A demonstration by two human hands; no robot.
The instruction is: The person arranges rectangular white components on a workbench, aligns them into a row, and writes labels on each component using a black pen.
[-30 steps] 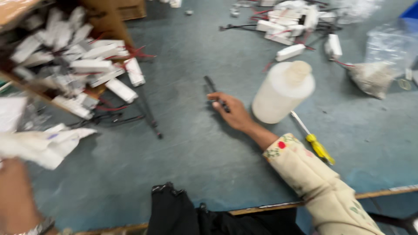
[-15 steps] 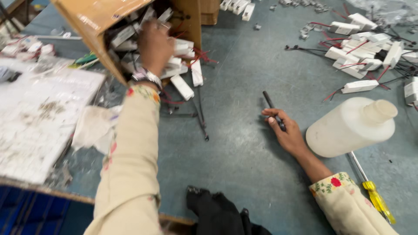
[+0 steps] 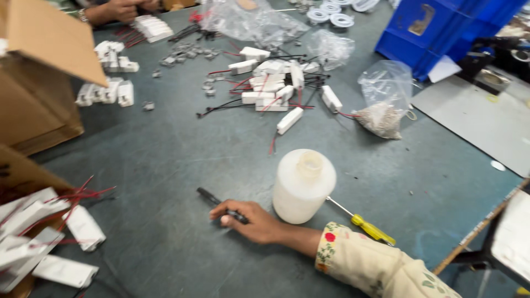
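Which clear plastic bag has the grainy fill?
The clear bag right of the white block pile, near the blue crate: its bottom sags with tan granular contents. The other bags farther back look almost empty.

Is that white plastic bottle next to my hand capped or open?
Open. The white plastic bottle stands upright on the table, its round neck showing bare with no cap on it. Contents: cannot tell.

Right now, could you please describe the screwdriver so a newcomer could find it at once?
Start at the white plastic bottle standing on the grey table. The screwdriver lies flat behind it, near the right hand. Its yellow handle is the only yellow thing there.
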